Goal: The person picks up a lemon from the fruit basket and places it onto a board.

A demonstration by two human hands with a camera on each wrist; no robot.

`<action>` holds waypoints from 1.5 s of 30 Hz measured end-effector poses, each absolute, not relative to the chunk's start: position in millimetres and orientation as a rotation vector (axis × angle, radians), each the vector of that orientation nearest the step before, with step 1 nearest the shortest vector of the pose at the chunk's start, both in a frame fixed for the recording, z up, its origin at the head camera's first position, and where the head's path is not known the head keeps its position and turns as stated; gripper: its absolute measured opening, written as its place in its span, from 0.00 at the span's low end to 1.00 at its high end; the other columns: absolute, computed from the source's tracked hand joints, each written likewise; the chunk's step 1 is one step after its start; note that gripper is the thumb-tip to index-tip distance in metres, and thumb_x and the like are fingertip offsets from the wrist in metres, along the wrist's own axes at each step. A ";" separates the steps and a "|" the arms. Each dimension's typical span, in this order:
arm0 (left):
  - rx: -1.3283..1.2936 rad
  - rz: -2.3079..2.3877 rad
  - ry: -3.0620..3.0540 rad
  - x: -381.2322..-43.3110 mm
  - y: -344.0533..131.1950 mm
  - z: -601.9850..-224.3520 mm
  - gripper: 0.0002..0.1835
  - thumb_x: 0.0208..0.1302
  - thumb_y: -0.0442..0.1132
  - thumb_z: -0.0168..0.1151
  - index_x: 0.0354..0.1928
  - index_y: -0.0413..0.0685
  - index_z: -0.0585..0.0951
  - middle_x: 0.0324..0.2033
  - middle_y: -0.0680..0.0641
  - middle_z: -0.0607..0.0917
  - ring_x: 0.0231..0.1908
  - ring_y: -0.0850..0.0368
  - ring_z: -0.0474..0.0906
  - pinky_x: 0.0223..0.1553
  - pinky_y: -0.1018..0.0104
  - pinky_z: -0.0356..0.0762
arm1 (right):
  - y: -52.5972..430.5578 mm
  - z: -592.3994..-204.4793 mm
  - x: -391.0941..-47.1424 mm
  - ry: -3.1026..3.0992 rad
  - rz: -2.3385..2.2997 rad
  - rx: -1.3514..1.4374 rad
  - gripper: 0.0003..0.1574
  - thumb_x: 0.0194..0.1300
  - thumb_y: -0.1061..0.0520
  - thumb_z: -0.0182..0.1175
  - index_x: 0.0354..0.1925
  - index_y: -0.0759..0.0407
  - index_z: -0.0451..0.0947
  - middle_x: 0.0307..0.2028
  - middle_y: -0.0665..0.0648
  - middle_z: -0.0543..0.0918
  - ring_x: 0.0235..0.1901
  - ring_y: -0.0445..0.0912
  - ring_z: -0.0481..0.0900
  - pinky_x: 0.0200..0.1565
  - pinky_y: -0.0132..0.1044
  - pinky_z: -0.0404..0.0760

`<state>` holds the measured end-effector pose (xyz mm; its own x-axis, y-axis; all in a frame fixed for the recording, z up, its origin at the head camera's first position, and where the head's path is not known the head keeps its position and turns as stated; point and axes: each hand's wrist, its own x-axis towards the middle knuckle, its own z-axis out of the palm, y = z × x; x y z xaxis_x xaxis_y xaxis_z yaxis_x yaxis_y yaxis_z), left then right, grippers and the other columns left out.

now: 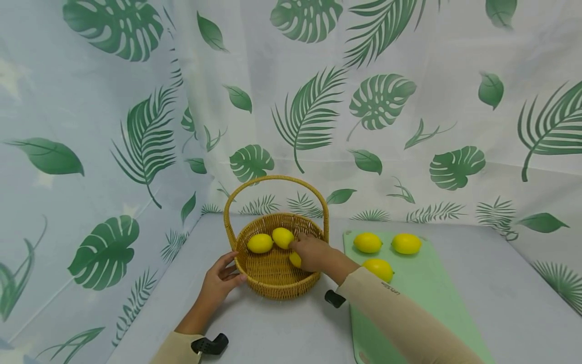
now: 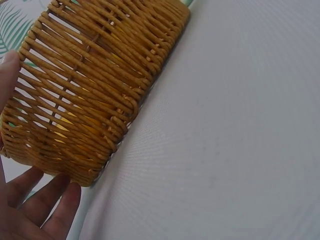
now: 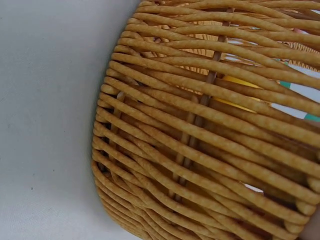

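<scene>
A round wicker basket (image 1: 276, 289) with a tall arched handle stands on the table. Two yellow lemons (image 1: 260, 243) lie inside it towards the back left. My left hand (image 1: 217, 283) steadies the basket at its left side, thumb by the rim and fingertips against the woven wall (image 2: 75, 95). Over the basket's right rim reaches my right hand (image 1: 312, 253), fingers down inside and curled about another lemon (image 1: 295, 259), which they partly cover. In the right wrist view the basket's wall (image 3: 200, 125) hides most of that hand.
To the right of the basket lies a light green cutting board (image 1: 423, 283). Three lemons (image 1: 406, 244) rest on its far part, one partly behind my right sleeve (image 1: 391, 303). Leaf-patterned curtains (image 1: 309, 111) enclose the white table (image 1: 282, 333) at the back and left.
</scene>
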<state>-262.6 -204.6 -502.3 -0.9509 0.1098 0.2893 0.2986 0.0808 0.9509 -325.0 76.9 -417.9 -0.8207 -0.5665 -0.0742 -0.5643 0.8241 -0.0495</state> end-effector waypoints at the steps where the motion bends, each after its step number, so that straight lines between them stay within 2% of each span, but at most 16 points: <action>1: -0.417 -1.999 -2.199 -262.4 -204.4 -501.9 0.37 0.56 0.29 0.71 0.68 0.37 0.67 0.67 0.32 0.64 0.59 0.34 0.71 0.47 0.64 0.80 | 77.1 -417.7 -324.7 2.917 -0.042 -0.910 0.23 0.66 0.55 0.63 0.60 0.52 0.77 0.46 0.56 0.74 0.44 0.49 0.74 0.50 0.43 0.77; 10: -0.410 -1.992 -2.202 -263.9 -203.2 -503.7 0.37 0.56 0.30 0.72 0.68 0.38 0.68 0.67 0.33 0.65 0.58 0.36 0.72 0.47 0.64 0.80 | 80.7 -415.0 -323.7 2.905 -0.061 -0.941 0.24 0.66 0.58 0.63 0.61 0.52 0.76 0.48 0.56 0.75 0.48 0.50 0.73 0.54 0.45 0.75; 21: -0.410 -1.958 -2.215 -265.5 -202.5 -506.3 0.38 0.55 0.33 0.73 0.68 0.40 0.68 0.66 0.35 0.67 0.58 0.37 0.73 0.47 0.62 0.80 | 83.4 -412.9 -323.5 2.882 -0.035 -0.933 0.24 0.68 0.60 0.61 0.61 0.51 0.76 0.48 0.57 0.74 0.46 0.50 0.74 0.53 0.45 0.76; 30: -0.419 -2.020 -2.239 -256.7 -198.0 -488.8 0.38 0.57 0.31 0.71 0.69 0.35 0.65 0.68 0.30 0.62 0.60 0.32 0.69 0.48 0.64 0.79 | 85.7 -414.8 -325.3 2.856 -0.070 -0.929 0.28 0.67 0.64 0.60 0.63 0.49 0.75 0.56 0.59 0.71 0.53 0.52 0.73 0.56 0.46 0.74; 35: -0.397 -2.016 -2.232 -265.0 -202.0 -503.0 0.38 0.57 0.30 0.71 0.69 0.39 0.66 0.68 0.33 0.63 0.60 0.35 0.70 0.48 0.64 0.79 | 84.7 -411.7 -323.3 2.838 -0.058 -0.920 0.31 0.68 0.64 0.60 0.67 0.48 0.71 0.68 0.64 0.62 0.64 0.57 0.65 0.62 0.49 0.69; 37: -0.397 -1.995 -2.228 -265.7 -202.4 -505.3 0.37 0.57 0.31 0.71 0.69 0.40 0.67 0.68 0.34 0.64 0.59 0.36 0.71 0.47 0.64 0.79 | 84.3 -409.1 -322.2 2.835 -0.045 -0.930 0.32 0.68 0.64 0.60 0.68 0.48 0.70 0.70 0.64 0.59 0.66 0.58 0.63 0.62 0.49 0.69; 45: -0.387 -1.952 -2.219 -264.4 -203.9 -506.0 0.37 0.55 0.33 0.73 0.67 0.41 0.69 0.66 0.36 0.67 0.57 0.38 0.74 0.47 0.63 0.80 | 84.4 -401.1 -314.8 2.866 -0.065 -1.034 0.32 0.68 0.65 0.59 0.67 0.47 0.70 0.58 0.57 0.66 0.54 0.50 0.69 0.56 0.42 0.74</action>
